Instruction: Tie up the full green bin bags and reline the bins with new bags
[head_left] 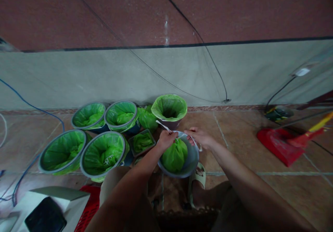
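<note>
A green drawstring garbage bag (174, 155), gathered at its top, sits inside a grey-blue bin (191, 162) between my feet. My left hand (168, 139) is closed on the white drawstring (163, 125) just above the bag's neck, and a loose end sticks out past the fingers. To the right, my right hand (199, 137) pinches the same white string, with a tail hanging down beside the bin's rim. Right behind my hands stands another bin (170, 123) with an open green liner (169, 101) folded over its edge.
On the left stand several grey-rimmed bins (102, 155) with green liners, plus a small square bin (142, 142). A red dustpan (279, 145) lies at the right. A black cable (213, 61) hangs down the wall. A white box (52, 204) with a black object is at lower left.
</note>
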Demonstrator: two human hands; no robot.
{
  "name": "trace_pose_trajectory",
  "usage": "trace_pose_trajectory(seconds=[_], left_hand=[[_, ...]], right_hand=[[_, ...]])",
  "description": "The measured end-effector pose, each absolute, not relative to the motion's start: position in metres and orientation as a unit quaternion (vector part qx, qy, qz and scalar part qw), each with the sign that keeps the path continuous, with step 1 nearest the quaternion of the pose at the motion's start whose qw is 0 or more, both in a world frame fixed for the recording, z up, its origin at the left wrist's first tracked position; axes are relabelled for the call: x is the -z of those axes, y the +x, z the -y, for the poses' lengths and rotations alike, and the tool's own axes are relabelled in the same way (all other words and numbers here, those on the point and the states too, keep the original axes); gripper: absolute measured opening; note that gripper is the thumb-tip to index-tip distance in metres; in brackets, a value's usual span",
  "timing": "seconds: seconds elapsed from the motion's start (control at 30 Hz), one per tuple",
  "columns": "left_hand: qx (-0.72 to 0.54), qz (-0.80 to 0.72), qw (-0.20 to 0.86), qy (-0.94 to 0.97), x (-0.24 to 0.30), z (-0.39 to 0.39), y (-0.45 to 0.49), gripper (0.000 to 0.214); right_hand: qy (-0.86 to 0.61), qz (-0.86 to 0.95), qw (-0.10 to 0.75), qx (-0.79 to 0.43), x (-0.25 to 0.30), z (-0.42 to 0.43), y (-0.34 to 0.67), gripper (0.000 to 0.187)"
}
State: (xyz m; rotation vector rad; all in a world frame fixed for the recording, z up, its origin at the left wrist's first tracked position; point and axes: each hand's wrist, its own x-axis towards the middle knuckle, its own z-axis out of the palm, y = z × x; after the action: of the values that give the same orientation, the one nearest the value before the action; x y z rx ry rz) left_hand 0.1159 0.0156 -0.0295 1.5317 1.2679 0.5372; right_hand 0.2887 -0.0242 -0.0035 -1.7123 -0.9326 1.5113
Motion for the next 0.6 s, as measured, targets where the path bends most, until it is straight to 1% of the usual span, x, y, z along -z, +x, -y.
trace_pose_trajectory(seconds=[0.1, 0.2, 0.27, 0.33, 0.47, 0.53, 0.6], left_hand=[[-0.276, -0.503, 0.638, 0.514, 0.029, -0.010, 0.119, 0.035], [-0.284, -0.492, 0.686, 0.456, 0.030, -0.007, 0.120, 0.049], [-0.287, -0.478, 0.705, 0.438, 0.032, -0.008, 0.119, 0.052], [-0.284, -0.455, 0.724, 0.434, 0.034, -0.009, 0.118, 0.049], [-0.261, -0.396, 0.748, 0.464, 0.035, -0.008, 0.119, 0.030], [-0.252, -0.363, 0.743, 0.503, 0.034, -0.005, 0.120, 0.029], [-0.241, -0.337, 0.725, 0.551, 0.035, -0.003, 0.121, 0.030]], right_hand=[[-0.631, 0.405, 0.323, -0.577, -0.002, 0.024, 0.293, 0.028], [-0.616, 0.435, 0.319, -0.574, -0.008, 0.023, 0.297, 0.031], [-0.614, 0.443, 0.315, -0.573, -0.012, 0.023, 0.299, 0.033], [-0.603, 0.457, 0.311, -0.575, -0.016, 0.023, 0.299, 0.034], [-0.557, 0.501, 0.301, -0.590, -0.021, 0.024, 0.296, 0.035], [-0.533, 0.514, 0.307, -0.598, -0.023, 0.024, 0.292, 0.036], [-0.519, 0.509, 0.334, -0.600, -0.026, 0.023, 0.289, 0.038]])
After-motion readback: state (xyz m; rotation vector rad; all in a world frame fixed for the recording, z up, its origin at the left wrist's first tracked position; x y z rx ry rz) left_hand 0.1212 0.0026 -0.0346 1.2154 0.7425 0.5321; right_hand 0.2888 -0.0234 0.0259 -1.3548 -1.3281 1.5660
